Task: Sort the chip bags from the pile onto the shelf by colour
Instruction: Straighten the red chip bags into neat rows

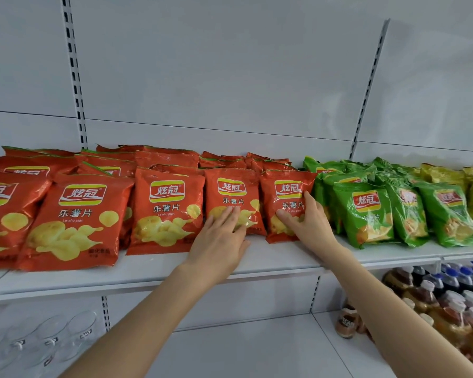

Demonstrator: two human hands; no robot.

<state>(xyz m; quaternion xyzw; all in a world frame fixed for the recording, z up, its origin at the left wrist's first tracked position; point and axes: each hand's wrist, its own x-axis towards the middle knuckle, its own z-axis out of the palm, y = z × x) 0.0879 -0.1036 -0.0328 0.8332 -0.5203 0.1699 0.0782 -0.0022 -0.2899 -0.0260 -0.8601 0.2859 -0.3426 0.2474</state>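
Several red chip bags stand in rows along the white shelf (271, 257), filling its left and middle. My left hand (219, 241) lies flat with straight fingers on the lower front of one red bag (231, 192). My right hand (307, 219) presses with straight fingers on the neighbouring red bag (286, 186), the last red one before the green group. Several green chip bags (363, 211) lean to the right of it. Yellow bags (445, 175) stand behind them at the far right.
The lower shelf (257, 347) holds several drink bottles (448, 301) at the right and clear glass cups (49, 339) at the left. A white back panel with slotted uprights (75, 77) rises behind the bags.
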